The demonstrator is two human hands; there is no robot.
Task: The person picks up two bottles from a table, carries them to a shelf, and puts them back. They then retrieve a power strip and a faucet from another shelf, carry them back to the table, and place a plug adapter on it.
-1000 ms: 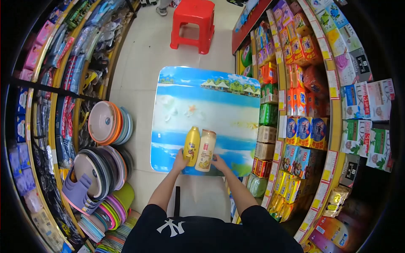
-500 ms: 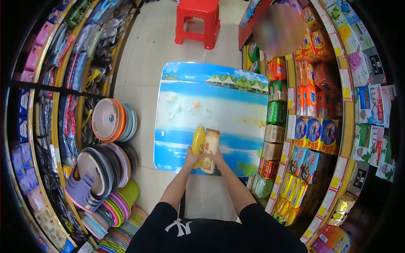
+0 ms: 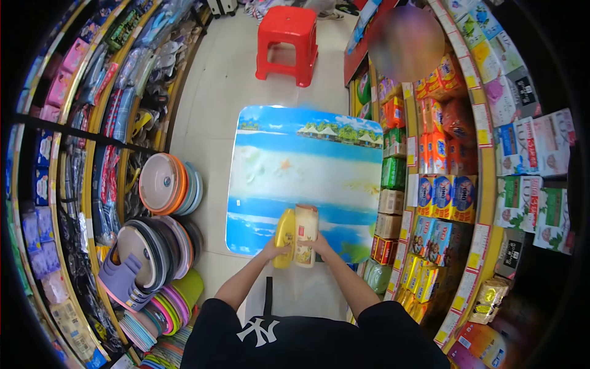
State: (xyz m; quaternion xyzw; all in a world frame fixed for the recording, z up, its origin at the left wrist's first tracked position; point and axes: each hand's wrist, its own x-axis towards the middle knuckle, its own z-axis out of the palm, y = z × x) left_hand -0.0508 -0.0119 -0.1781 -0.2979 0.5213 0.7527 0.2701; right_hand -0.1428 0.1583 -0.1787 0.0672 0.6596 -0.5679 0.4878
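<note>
A yellow bottle point(image 3: 284, 238) is in my left hand point(image 3: 276, 249), whose fingers close round its lower left side. My right hand point(image 3: 318, 243) grips a cream-coloured bottle point(image 3: 305, 235) with a red label from its right side. The two bottles stand out side by side, nearly parallel, over the near edge of a low table point(image 3: 276, 184) with a printed beach scene. Whether their bases touch the tabletop cannot be told.
A red plastic stool point(image 3: 287, 46) is beyond the table. Stacked basins point(image 3: 161, 183) and a purple basket point(image 3: 120, 280) line the left shelves. Boxed soaps and detergents point(image 3: 444, 197) fill the right shelves, close to the table's right edge.
Both hands and bottles are nearer my body and lower in view, with a small gap now between the bottles. The camera view has shifted, showing more floor beyond the stool.
</note>
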